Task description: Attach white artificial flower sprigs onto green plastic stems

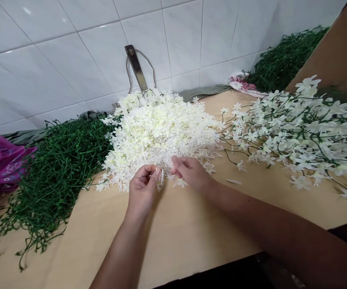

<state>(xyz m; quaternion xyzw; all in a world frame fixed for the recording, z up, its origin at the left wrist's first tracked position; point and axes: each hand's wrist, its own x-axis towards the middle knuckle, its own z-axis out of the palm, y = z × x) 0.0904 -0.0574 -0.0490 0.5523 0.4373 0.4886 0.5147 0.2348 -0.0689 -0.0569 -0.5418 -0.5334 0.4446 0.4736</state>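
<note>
Thumb and forefinger of my left hand (143, 180) pinch a small white artificial flower piece (162, 176) with thin prongs hanging down. Just to its right, my right hand (188, 170) is closed, its fingers curled and slightly blurred; whatever they hold, if anything, cannot be made out. Both hands are at the front edge of a large heap of white artificial flowers (158, 120), whose pale thin prongs point toward me. A few loose blossoms lie close by on the tan board (173, 233).
Green plastic stems (62, 164) are piled at left beside a purple bag (5, 160). Finished-looking white flower sprays (306, 136) spread across the right. Behind them are more green stems (284, 60) and a cardboard panel (333, 52). A metal strip (135, 66) leans against the tiled wall (98, 48).
</note>
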